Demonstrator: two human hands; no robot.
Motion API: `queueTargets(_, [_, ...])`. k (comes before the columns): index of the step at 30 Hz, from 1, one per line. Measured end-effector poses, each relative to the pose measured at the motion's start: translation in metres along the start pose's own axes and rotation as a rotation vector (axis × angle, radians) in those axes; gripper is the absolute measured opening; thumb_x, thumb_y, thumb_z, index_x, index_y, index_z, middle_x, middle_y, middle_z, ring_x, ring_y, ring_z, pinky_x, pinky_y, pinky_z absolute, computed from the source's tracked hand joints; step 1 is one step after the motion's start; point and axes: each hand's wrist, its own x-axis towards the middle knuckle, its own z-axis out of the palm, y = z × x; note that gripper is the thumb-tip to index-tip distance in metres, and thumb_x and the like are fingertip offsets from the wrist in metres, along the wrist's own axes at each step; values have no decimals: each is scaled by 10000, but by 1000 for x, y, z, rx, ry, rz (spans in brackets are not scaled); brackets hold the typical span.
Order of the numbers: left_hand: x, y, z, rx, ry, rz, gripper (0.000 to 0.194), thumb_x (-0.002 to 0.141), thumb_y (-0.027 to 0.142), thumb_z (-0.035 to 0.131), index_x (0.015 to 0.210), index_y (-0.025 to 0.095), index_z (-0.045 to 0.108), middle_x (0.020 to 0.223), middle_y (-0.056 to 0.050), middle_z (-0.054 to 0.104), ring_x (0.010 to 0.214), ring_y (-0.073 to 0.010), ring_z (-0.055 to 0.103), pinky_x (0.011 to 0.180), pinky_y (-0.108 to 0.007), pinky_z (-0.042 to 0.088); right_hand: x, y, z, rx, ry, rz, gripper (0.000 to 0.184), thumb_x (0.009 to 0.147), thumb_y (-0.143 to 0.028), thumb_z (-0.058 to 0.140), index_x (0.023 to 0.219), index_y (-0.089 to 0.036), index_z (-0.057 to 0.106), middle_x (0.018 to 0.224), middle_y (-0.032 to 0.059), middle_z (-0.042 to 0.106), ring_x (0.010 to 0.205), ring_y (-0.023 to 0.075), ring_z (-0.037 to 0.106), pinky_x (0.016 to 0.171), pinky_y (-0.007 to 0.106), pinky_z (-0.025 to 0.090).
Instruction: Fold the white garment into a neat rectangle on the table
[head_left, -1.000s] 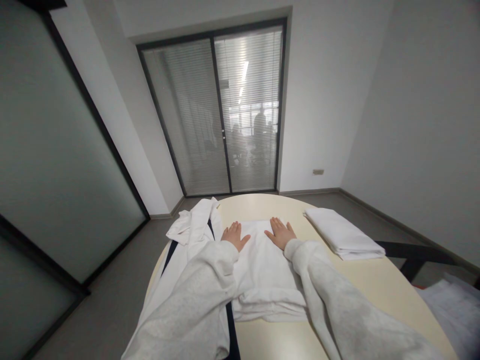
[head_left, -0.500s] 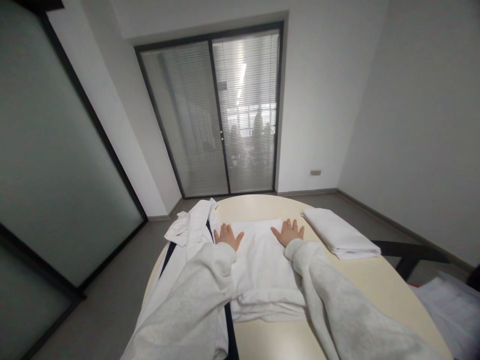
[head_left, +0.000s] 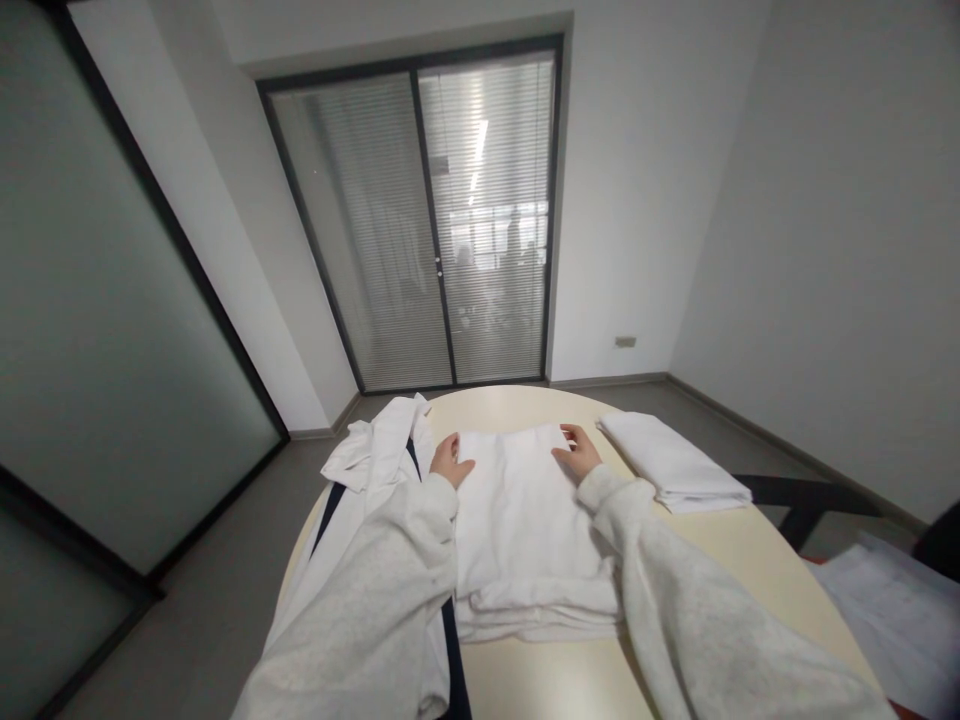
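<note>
A folded white cloth [head_left: 521, 520], several layers thick at its near edge, lies on the round table in front of me. At its far left corner is my left hand [head_left: 450, 462], thumb on top and fingers curled at the edge. My right hand [head_left: 579, 455] grips the far right corner likewise, its fingers bent over the edge and its thumb toward the cloth. Between the hands the far edge looks slightly raised. Long light-grey sleeves cover both forearms.
The cream table [head_left: 547, 680] also bears a loose white garment [head_left: 375, 460] with a dark navy strip [head_left: 454, 660] on the left and a neatly folded white cloth [head_left: 667, 460] on the right. White sheeting [head_left: 892, 610] lies beyond the right edge. A glazed door [head_left: 495, 220] with blinds stands ahead.
Both hands lay flat with fingers spread on the cloth's far corners. Now their fingers have curled in around those corners, and the far edge has risen a little.
</note>
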Motion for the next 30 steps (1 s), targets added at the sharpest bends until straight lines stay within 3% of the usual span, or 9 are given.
queueTargets(5, [7,-2,1,-577,59,-185,733,703,193,630,1321,148,239,1353,-176,330,1084,-226,520,843,-320,486,3,-6,-8,319,133,6,690,569,-268,539,1227,-143,372,987,96,593,872,217,583,777,357,474])
queueTargets(8, [0,1,5,-659,-147,-257,738,667,286,693,1270,97,312,1219,-187,495,986,-239,581,801,-339,509,6,-7,-13,393,227,-44,732,572,-339,539,1241,-107,353,1024,126,583,894,222,584,805,362,472])
queueTargets(10, [-5,1,8,-640,-300,-200,746,558,286,772,1182,92,413,1093,-157,593,938,-255,601,792,-360,511,9,-5,-14,384,262,-48,731,588,-375,539,1238,-89,365,1046,142,576,918,229,580,819,360,473])
queueTargets(12, [-7,-1,10,-593,-338,-126,707,482,259,806,1088,94,483,1026,-133,631,920,-266,607,791,-370,508,10,0,-13,327,252,-6,696,623,-399,540,1228,-88,390,1052,146,578,931,236,578,810,357,485])
queueTargets(18, [10,-11,4,-506,-74,-24,590,633,233,704,1150,115,447,1096,-115,607,968,-231,591,818,-346,491,8,18,-1,103,23,92,605,744,-469,501,1226,-111,420,954,127,611,808,228,617,662,366,529])
queueTargets(23, [20,-21,-7,-158,71,-151,554,726,254,602,1227,142,393,1150,-118,570,1076,-242,525,918,-374,416,1,8,-1,-509,-154,-13,667,709,-488,553,1250,-115,441,1049,140,591,992,260,535,873,398,418])
queueTargets(26, [16,-18,-9,150,96,-135,716,698,297,620,1308,120,289,1316,-154,403,1232,-259,354,1020,-373,297,-12,-5,-1,-779,-314,-178,722,729,-547,488,1341,-199,332,1362,116,343,1221,308,314,973,468,285])
queueTargets(28, [10,-14,-8,241,76,-20,850,667,285,642,1360,122,178,1404,-152,247,1298,-242,223,1066,-350,217,-20,-11,0,-804,-416,-282,680,765,-571,410,1369,-318,227,1452,12,135,1305,298,127,996,530,191])
queueTargets(30, [6,-9,-6,246,19,88,897,652,251,642,1378,135,130,1430,-135,180,1317,-222,162,1083,-330,182,-27,-14,0,-780,-496,-345,646,784,-586,361,1366,-377,174,1460,-45,37,1324,280,1,996,580,105])
